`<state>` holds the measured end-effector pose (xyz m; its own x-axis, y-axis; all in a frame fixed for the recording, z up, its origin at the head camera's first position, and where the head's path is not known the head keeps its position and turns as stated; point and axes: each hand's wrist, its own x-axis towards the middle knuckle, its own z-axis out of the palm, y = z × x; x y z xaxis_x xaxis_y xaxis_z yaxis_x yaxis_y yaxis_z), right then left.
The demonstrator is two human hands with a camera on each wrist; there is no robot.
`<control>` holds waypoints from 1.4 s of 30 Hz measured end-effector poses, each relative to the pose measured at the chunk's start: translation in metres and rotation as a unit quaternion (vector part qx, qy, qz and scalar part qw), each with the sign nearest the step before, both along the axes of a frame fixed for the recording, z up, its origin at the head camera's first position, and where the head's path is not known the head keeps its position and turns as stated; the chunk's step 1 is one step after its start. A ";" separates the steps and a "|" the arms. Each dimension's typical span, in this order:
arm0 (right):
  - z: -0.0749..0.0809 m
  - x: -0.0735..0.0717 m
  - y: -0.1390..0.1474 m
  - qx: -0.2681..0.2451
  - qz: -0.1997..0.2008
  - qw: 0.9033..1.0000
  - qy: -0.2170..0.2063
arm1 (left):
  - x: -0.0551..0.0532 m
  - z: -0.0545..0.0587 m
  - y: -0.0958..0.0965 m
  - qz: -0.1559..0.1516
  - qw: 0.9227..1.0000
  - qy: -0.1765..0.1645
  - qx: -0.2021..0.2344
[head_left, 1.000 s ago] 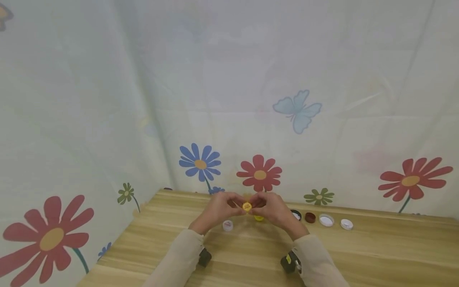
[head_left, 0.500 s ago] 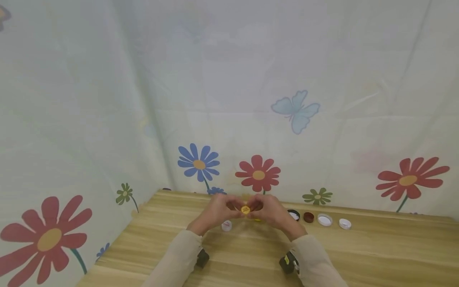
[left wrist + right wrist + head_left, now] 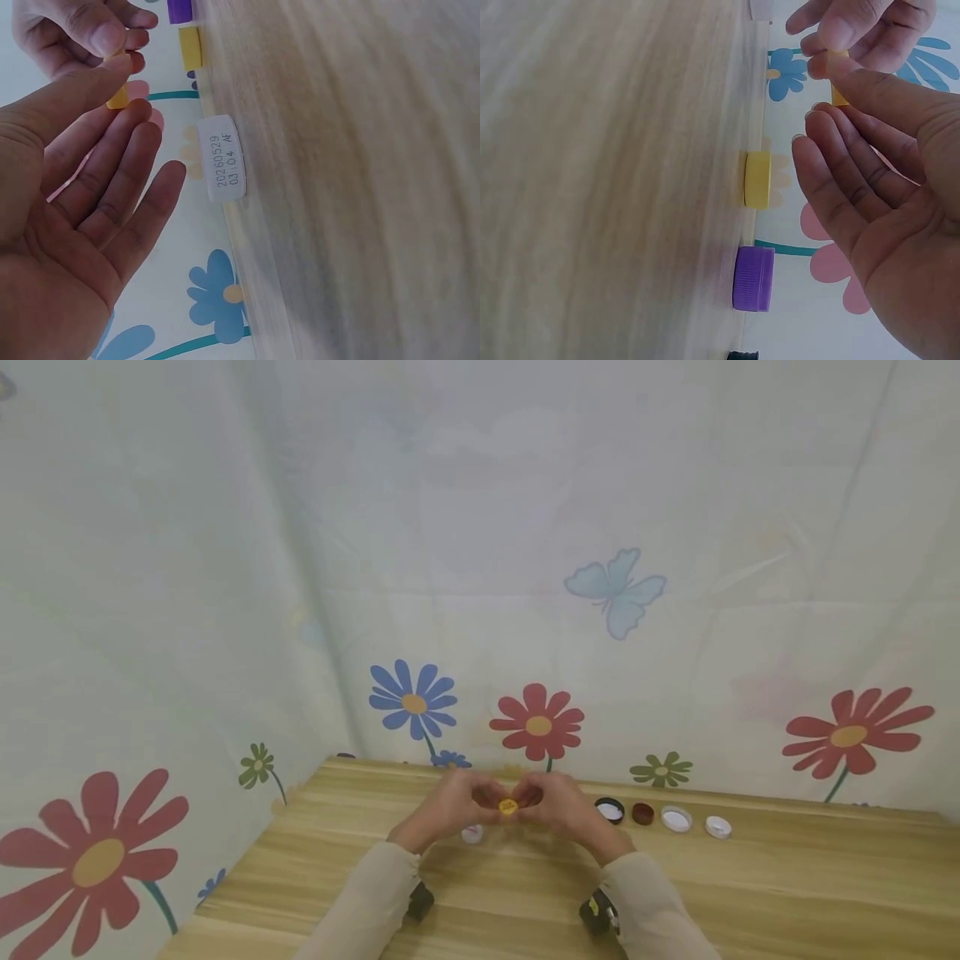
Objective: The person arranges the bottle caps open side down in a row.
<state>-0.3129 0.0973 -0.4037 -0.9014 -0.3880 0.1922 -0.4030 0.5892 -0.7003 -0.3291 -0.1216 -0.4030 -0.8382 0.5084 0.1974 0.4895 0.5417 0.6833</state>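
Note:
A small yellow bottle cap (image 3: 507, 807) is pinched between both hands, edge-on in the wrist views. My left hand (image 3: 453, 803) grips it from the left with thumb and fingertips. From the right, my right hand (image 3: 558, 806) pinches the opposite side. The other fingers of each hand extend below the cap in the wrist views. On the table behind the hands stand a second yellow cap (image 3: 757, 180) and a ribbed purple cap (image 3: 754, 278), both hidden in the head view. A white cap (image 3: 223, 157) with printed digits on its side lies near the left hand.
A row on the right of the wooden table (image 3: 810, 877) holds a black cap (image 3: 610, 811), a brown cap (image 3: 642, 813), a wide white cap (image 3: 677, 818) and a smaller white cap (image 3: 717, 827). A flowered curtain (image 3: 480, 527) hangs behind the table's back edge.
Both hands have come slightly lower with the yellow cap, whose face looks flatter now. The second yellow cap has gone out of sight behind the right hand. The view has shifted a little.

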 end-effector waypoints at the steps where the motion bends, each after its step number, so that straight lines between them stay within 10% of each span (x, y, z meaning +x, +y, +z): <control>1: -0.001 0.000 0.000 0.002 0.002 1.000 -0.003 | 0.000 -0.001 -0.001 -0.001 1.000 -0.003 -0.002; 42: -0.006 0.010 -0.011 0.021 0.049 0.998 -0.017 | 0.003 -0.007 -0.002 -0.034 0.997 -0.002 -0.068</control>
